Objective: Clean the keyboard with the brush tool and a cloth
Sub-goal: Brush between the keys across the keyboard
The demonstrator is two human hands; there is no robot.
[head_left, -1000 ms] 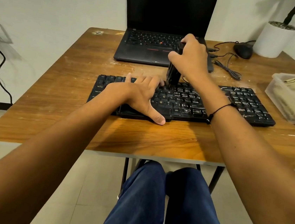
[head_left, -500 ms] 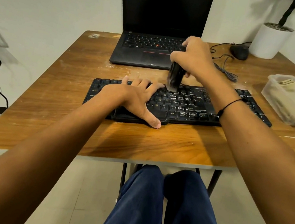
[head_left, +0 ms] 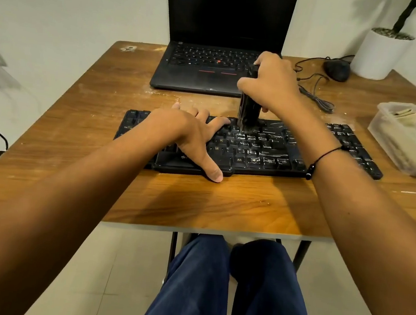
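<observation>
The black keyboard (head_left: 267,148) lies flat across the middle of the wooden table (head_left: 196,202), its long side parallel to the near edge, with pale smears or dust on many keys right of its centre. The brush tool (head_left: 249,110), a dark upright block, stands on the keyboard's far rows, its lower end touching the keys. The right hand (head_left: 272,84) grips the tool's upper part from above, fingers curled round it. The left hand (head_left: 191,137) rests flat on the keyboard's left half, fingers straight and spread over the keys, thumb reaching past the near rim onto the table. Behind the keyboard, at the far edge, an open laptop (head_left: 211,74) has a dark screen. Toward the far right corner sit a black mouse (head_left: 337,69) with its loose cable (head_left: 315,97) and a white plant pot (head_left: 380,56). At the right edge stands a translucent plastic container (head_left: 390,141) holding a folded cloth (head_left: 405,115).
</observation>
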